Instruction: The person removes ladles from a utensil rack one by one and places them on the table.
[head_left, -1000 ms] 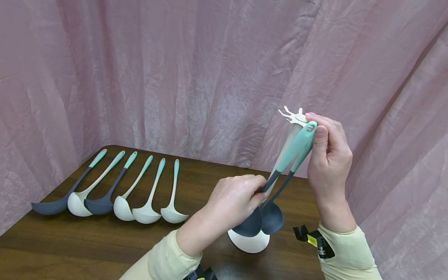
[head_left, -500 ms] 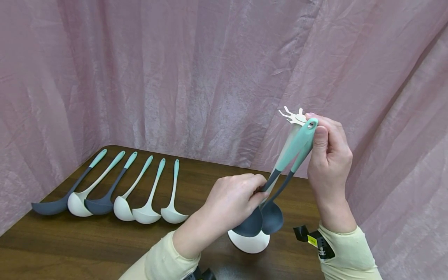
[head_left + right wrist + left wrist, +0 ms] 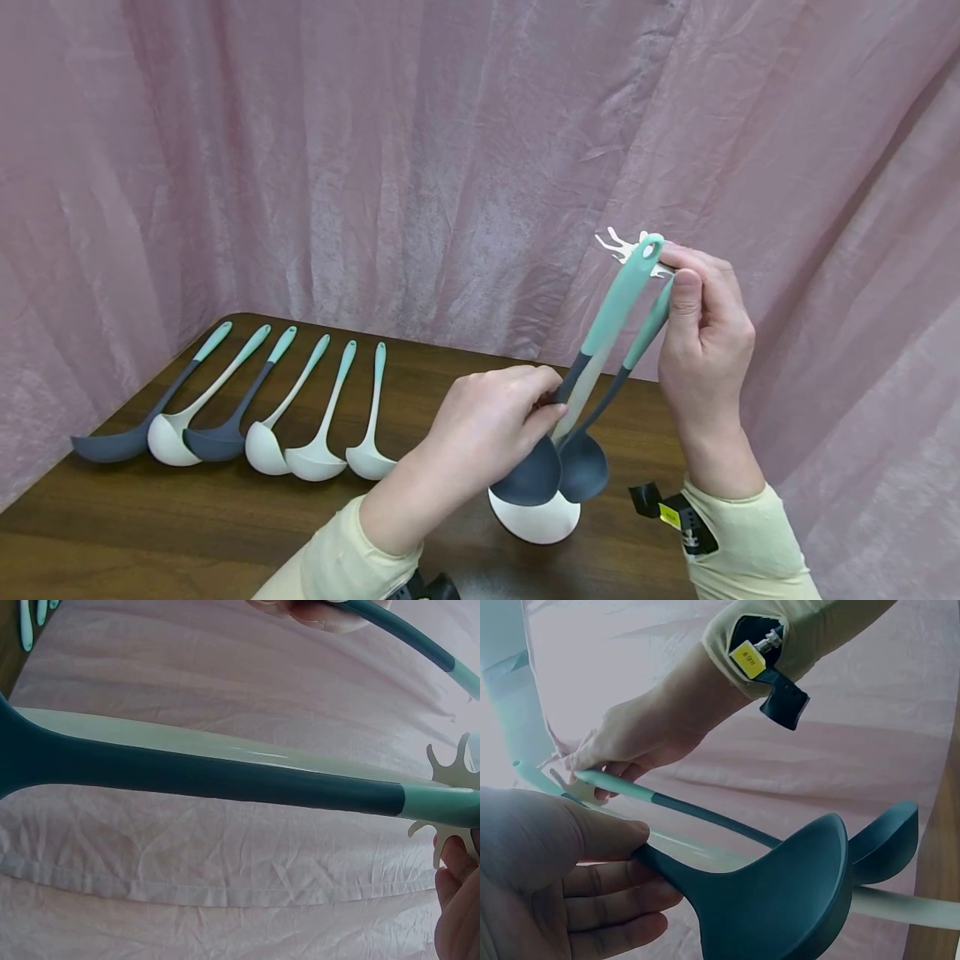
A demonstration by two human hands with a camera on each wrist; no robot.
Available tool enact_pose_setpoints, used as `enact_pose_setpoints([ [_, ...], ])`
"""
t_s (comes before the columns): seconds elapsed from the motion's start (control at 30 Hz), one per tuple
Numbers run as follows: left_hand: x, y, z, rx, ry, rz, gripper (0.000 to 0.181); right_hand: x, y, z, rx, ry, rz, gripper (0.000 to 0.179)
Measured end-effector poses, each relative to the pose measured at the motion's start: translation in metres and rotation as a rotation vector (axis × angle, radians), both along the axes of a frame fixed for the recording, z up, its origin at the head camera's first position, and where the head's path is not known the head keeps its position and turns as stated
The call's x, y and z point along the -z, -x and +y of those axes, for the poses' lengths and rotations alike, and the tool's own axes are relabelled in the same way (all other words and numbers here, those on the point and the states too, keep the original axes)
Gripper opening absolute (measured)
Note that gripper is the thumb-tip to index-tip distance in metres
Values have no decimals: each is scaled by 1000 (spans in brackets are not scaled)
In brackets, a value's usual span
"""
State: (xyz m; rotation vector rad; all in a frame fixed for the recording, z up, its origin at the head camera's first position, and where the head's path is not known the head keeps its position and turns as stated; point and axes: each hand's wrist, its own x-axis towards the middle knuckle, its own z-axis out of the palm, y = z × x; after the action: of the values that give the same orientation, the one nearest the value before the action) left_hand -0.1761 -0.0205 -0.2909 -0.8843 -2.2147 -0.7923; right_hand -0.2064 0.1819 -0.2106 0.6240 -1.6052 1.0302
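My left hand (image 3: 487, 421) pinches the neck of a dark grey ladle (image 3: 534, 477), just above its bowl. Its mint handle rises in front of the hooked top (image 3: 619, 247) of a white utensil stand (image 3: 582, 402). Around that top my right hand (image 3: 705, 329) is curled, its thumb by the handle end of a second grey ladle (image 3: 585, 467). That second ladle slants down beside the pole. In the left wrist view, thumb and fingers (image 3: 615, 836) meet at the first ladle's neck. The right wrist view shows right-hand fingers (image 3: 456, 862) under the hooks.
The stand's round white base (image 3: 536, 523) sits on the brown wooden table (image 3: 225, 525). Left of it lies a row of several ladles, white ones (image 3: 315, 462) and grey ones (image 3: 112, 447), with mint handles pointing away. A pink curtain (image 3: 450, 167) hangs behind and at both sides.
My left hand has shifted slightly left with its ladle. The ladle's handle end has moved left and up, away from the second ladle's handle, in front of the hooks. The right hand stays put.
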Motion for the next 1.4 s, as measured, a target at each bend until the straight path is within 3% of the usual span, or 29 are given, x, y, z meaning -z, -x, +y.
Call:
enact_pose_setpoints([
  [0.37, 0, 2, -19, -65, 0, -11, 21, 2, 5, 2, -9, -3, 10, 27],
  [0.6, 2, 5, -33, -109, 25, -18, 20, -1, -3, -5, -4, 6, 10, 27],
  [0.83, 7, 11, -45, -128, 38, -24, 24, 1, 0, -4, -7, 1, 14, 27],
  [1.4, 20, 26, -66, -194, 68, -167, 24, 2, 0, -7, -11, 21, 18, 25],
])
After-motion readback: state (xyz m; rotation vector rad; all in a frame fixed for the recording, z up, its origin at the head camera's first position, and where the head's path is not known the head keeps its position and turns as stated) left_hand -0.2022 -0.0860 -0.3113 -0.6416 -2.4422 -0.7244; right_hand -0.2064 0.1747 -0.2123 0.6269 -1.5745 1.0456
